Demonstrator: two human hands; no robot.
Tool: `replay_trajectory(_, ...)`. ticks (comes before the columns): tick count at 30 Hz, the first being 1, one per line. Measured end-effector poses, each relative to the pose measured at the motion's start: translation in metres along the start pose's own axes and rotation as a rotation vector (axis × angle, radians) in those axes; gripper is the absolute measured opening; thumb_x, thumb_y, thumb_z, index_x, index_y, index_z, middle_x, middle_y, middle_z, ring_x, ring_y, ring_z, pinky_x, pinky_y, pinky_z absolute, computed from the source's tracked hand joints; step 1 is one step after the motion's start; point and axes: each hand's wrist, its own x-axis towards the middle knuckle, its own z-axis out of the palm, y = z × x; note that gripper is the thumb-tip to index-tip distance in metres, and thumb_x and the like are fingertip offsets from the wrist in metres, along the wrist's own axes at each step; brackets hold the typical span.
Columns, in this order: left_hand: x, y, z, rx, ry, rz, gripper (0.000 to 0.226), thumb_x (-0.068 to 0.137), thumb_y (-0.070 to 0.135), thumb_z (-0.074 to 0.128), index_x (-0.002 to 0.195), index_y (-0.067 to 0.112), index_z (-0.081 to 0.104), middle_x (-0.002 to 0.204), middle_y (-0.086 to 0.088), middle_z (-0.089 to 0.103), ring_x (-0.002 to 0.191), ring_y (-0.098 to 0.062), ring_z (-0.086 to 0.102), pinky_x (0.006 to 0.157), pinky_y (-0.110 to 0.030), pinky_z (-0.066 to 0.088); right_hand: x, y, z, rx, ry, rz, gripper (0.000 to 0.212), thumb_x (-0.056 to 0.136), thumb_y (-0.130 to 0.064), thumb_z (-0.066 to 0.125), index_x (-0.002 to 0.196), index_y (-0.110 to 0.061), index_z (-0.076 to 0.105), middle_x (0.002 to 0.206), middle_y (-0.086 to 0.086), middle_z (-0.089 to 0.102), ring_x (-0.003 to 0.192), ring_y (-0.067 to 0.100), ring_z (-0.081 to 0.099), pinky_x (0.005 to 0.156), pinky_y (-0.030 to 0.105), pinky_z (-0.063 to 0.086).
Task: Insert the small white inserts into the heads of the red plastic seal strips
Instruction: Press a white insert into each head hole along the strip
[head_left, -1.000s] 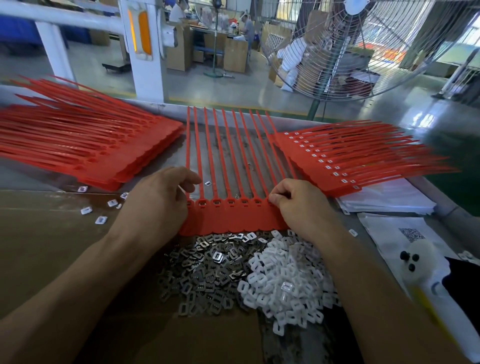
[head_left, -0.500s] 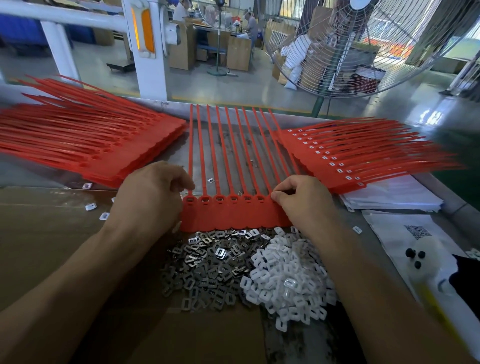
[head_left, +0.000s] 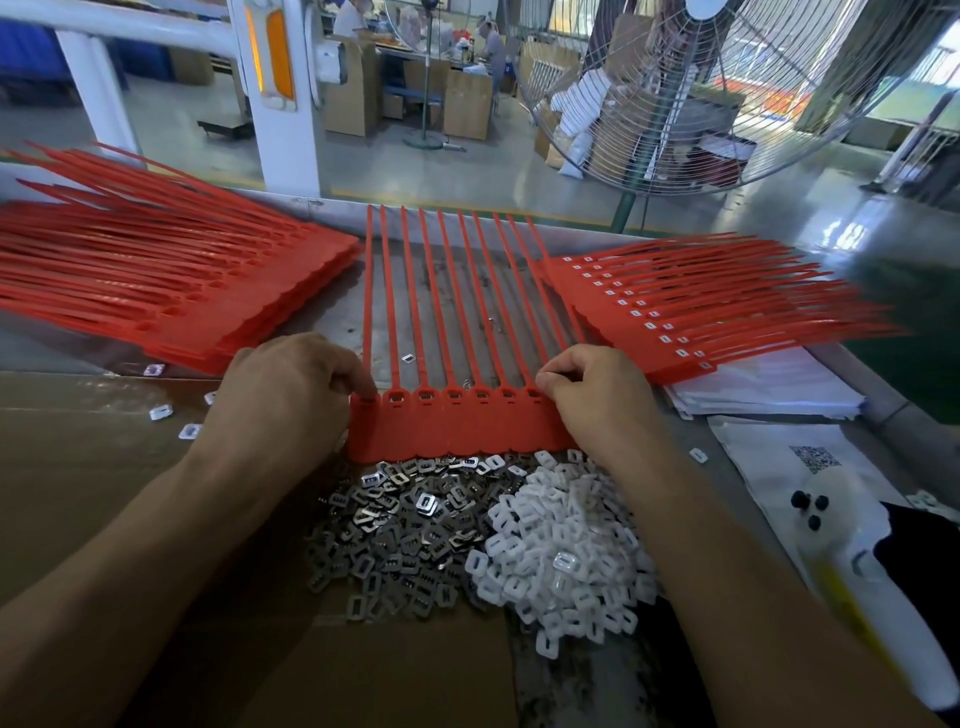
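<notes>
Between hands (head_left: 291, 395), red seal strips (head_left: 457, 431)

Red seal strips (head_left: 457, 431) lie by a white insert heap (head_left: 566, 551) and a silvery-grey metal clip heap (head_left: 395, 525). The cardboard (head_left: 78, 493) is brown. The surface (head_left: 483, 291) is mottled grey. White paper (head_left: 769, 467) bears a black QR pattern. The pillar (head_left: 283, 130) is white with orange panels.

Red seal strips (head_left: 457, 431) flat, tails fwd; white inserts (head_left: 561, 551) heaped just below heads.
</notes>
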Motion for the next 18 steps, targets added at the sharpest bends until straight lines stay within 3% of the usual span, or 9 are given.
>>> replay_trajectory(9, 0.0015, -0.0001, 0.0007, 0.024, -0.034, -0.003, 0.034, 0.087, 0.001, 0.061, 0.084, 0.03, 0.079, 0.096, 0.005, 0.069, 0.1, -0.023, 0.063, 0.102, -0.045, 0.044, -0.0005, -0.0018, 0.0036, -0.066, 0.036, 0.001, 0.004, 0.093, -0.032, 0.073, 0.089, -0.03, 0.075, 0.082, -0.021, 0.065, 0.071, -0.005, 0.059, 0.056, 0.014, 0.037)
replay_trajectory(18, 0.003, -0.0001, 0.0003, 0.068, -0.046, -0.031, 0.035, 0.088, 0.004, 0.059, 0.08, 0.034, 0.077, 0.099, 0.006, 0.071, 0.104, -0.022, 0.062, 0.104, -0.046, 0.042, -0.0069, -0.0091, -0.0007, -0.083, -0.001, -0.019, 0.015, 0.096, -0.037, 0.067, 0.097, -0.025, 0.076, 0.091, -0.012, 0.071, 0.081, 0.001, 0.062, 0.068, 0.022, 0.049)
